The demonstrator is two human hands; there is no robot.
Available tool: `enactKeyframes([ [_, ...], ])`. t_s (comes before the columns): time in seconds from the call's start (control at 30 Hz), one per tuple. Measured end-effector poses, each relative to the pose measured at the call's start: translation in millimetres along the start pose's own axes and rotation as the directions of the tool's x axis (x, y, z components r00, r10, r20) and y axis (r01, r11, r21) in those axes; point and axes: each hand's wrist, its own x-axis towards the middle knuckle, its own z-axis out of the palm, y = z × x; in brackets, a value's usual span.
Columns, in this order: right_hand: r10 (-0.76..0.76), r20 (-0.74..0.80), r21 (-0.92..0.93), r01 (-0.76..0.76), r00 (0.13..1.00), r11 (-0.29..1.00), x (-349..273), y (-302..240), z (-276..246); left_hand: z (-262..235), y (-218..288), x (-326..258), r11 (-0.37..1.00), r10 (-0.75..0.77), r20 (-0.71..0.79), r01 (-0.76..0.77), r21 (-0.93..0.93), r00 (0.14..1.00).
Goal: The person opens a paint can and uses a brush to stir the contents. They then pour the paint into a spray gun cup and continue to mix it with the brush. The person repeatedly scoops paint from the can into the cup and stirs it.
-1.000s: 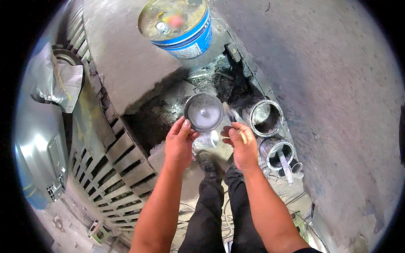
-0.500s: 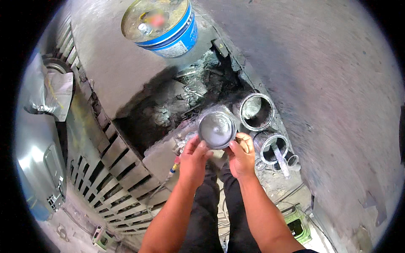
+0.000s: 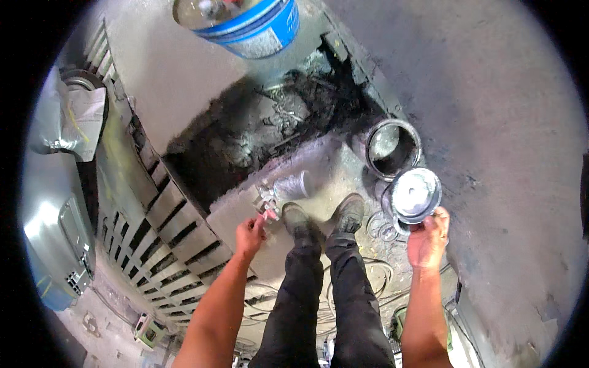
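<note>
A spray gun (image 3: 268,201) with a silver-grey cup (image 3: 292,186) lies on its side on the ground ahead of my feet. My left hand (image 3: 250,237) has its fingers closed at the gun's pinkish-red handle end, covering the hose fitting there. On the right, my right hand (image 3: 428,240) grips the rim of a shallow round lid or cup (image 3: 416,196), coated inside with shiny silver paint. It is tipped so that its inside shows. This piece hides most of a paint-smeared can (image 3: 402,228) beneath it. Just beyond stands a larger open can (image 3: 392,147) with dark, silver-streaked walls.
A blue bucket (image 3: 261,30) stands at the far side, beyond a dark pit (image 3: 257,132) with crumpled debris. Slatted grating (image 3: 178,242) runs along the left, beside a silver car panel (image 3: 58,214). Hoses (image 3: 380,276) coil around my legs, on which I wear dark shoes (image 3: 350,211).
Both hands held the round piece in the middle; now my right hand has carried it right, over the smaller can. My left hand has let go and moved left to the spray gun.
</note>
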Motion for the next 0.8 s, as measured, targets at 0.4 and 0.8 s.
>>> enactKeyframes([
  [0.4, 0.04, 0.035, -0.058, -0.038, 0.999, 0.998, 9, 28, -32, 51, -137, 107, 0.759, 0.284, -0.095, -0.163, 0.63, 0.954],
  [0.8, 0.066, 0.004, -0.059, -0.066, 0.998, 0.996, 2, 34, -48, 50, -151, 126, 0.692, 0.535, -0.139, -0.338, 0.637, 0.833],
])
